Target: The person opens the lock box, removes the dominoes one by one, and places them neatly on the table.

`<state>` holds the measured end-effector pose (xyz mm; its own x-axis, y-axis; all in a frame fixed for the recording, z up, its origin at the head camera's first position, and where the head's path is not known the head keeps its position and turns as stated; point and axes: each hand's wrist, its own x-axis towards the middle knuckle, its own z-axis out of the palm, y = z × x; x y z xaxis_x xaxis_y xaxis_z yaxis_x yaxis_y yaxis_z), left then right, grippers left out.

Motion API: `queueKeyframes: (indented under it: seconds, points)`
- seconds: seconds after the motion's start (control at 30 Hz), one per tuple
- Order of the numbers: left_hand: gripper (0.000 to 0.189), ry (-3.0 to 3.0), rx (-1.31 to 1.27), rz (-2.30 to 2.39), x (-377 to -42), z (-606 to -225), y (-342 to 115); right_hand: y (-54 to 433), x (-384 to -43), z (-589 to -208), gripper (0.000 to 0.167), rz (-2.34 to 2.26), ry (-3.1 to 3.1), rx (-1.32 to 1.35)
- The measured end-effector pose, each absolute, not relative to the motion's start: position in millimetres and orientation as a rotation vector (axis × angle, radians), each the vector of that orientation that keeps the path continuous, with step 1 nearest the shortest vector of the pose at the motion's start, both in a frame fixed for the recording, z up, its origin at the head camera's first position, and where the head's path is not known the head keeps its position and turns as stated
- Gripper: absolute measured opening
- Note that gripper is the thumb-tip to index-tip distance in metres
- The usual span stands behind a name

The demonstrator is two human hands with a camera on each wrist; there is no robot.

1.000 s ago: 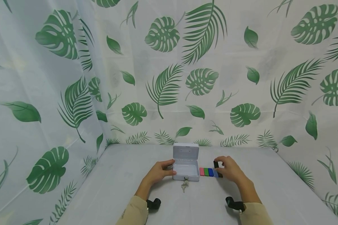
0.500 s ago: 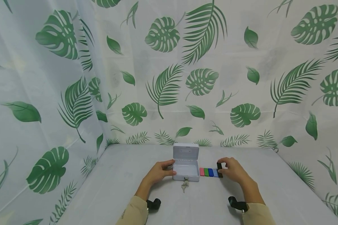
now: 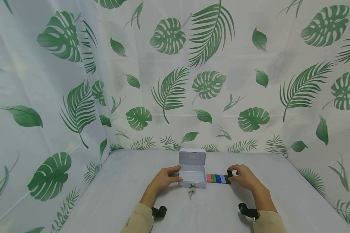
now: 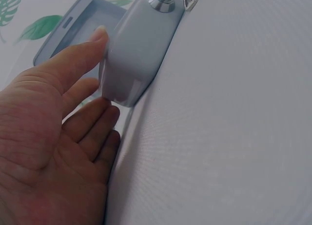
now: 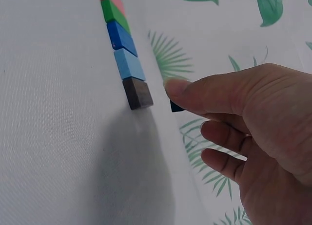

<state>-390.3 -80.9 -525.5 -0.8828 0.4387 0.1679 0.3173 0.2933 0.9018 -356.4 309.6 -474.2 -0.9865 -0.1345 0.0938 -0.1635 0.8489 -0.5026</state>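
My left hand [image 3: 165, 178] rests on the left side of a small grey cash box [image 3: 202, 185], its lid raised. In the left wrist view, the thumb lies at the rim and the other fingers, nearly straight, sit by the side wall. Between thumb and index finger, my right hand [image 3: 245, 178] pinches a small black block [image 5: 176, 107], mostly hidden by the thumb in the right wrist view. It is held above the table, close to the dark brown block [image 5: 138, 93] that ends a row. The row continues leftward with light blue [image 5: 129, 65], blue, green and pink blocks.
A key ring with keys [image 3: 190, 193] hangs from the lock at the box's front. The row of blocks stands right beside the box's right wall. Behind the white table [image 3: 128, 161] hangs a leaf-patterned curtain [image 3: 175, 97], which also covers the left side.
My right hand has moved to the right and slightly nearer with the black block, from over the light blue block to the row's right end. My left hand and the box stay put.
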Motion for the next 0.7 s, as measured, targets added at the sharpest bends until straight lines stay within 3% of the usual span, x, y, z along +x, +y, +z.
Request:
queueKeyframes:
  seconds: [0.7]
  points:
    - [0.063, 2.427, 0.670, 1.663, -389.9, -525.3, -80.3, 314.0, -354.0, -474.3, 0.038, 0.808, -3.035, 0.197]
